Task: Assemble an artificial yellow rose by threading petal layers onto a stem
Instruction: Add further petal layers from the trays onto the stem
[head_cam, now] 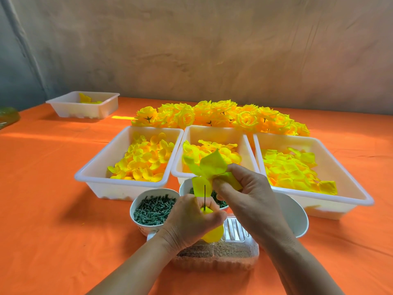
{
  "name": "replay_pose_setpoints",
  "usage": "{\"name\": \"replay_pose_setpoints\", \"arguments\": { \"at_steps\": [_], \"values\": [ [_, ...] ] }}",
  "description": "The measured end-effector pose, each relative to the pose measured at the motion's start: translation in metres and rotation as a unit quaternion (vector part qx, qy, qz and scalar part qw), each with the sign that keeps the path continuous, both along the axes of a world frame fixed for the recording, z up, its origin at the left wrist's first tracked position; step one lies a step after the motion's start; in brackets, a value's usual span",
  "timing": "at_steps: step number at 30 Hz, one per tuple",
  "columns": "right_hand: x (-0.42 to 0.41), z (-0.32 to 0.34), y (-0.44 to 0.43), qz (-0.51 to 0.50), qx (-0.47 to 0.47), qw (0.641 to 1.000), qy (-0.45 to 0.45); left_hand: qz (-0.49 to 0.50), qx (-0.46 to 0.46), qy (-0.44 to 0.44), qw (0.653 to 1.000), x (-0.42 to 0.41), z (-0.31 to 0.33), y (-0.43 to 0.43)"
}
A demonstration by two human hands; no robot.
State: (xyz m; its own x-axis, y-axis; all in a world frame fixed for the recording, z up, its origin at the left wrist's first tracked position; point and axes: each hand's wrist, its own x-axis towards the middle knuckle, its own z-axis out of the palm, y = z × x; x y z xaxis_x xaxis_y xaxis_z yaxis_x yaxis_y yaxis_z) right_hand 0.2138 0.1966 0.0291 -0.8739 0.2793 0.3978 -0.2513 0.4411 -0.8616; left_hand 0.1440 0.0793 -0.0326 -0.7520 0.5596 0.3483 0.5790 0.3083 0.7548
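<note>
The thin stem (204, 195) could miss the centre of the petal layer (210, 167) and snag or crease the soft fabric, because the right hand (244, 188) pinches that layer bunched up, hiding its middle. Pushed off-axis, the stem might bend. The left hand (191, 218), fingers curled round the yellow bud (205, 210), holds the stem just in front of the middle tray (212, 134). Its long axis runs toward that tray, tip at the layer.
</note>
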Motion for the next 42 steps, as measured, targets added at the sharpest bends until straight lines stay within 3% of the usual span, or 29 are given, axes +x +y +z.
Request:
{"name": "replay_pose_setpoints", "arguments": {
  "at_steps": [6,9,11,15,19,24,32,42],
  "values": [
    [-0.0020,-0.0031,-0.0019,-0.102,0.151,0.979,0.087,-0.011,0.039,-0.030,0.999,0.0015,0.0002,0.0001],
    [-0.0017,-0.0012,-0.0044,-0.106,0.176,0.975,0.084,-0.008,0.038,-0.016,0.999,0.0007,-0.0001,0.0000],
    [-0.0010,0.0001,-0.0058,-0.075,0.150,0.985,0.046,-0.006,0.032,-0.007,0.999,0.0008,0.0010,0.0003],
    [-0.0028,0.0015,-0.0040,0.015,0.004,0.998,-0.063,-0.009,0.031,-0.040,0.999,0.0028,0.0028,-0.0006],
    [-0.0034,0.0019,-0.0022,0.046,-0.069,0.992,-0.091,-0.008,0.024,-0.052,0.998,0.0033,0.0039,-0.0005],
    [-0.0032,0.0012,-0.0016,0.052,-0.081,0.990,-0.101,-0.011,0.024,-0.047,0.999,0.0037,0.0035,-0.0011],
    [-0.0003,0.0009,-0.0035,0.025,0.011,0.998,-0.056,-0.014,0.041,-0.034,0.998,0.0002,-0.0010,0.0004],
    [0.0001,0.0039,-0.0042,0.027,0.030,0.999,-0.028,-0.014,0.033,-0.006,0.999,-0.0010,-0.0012,0.0013]
  ]
}}
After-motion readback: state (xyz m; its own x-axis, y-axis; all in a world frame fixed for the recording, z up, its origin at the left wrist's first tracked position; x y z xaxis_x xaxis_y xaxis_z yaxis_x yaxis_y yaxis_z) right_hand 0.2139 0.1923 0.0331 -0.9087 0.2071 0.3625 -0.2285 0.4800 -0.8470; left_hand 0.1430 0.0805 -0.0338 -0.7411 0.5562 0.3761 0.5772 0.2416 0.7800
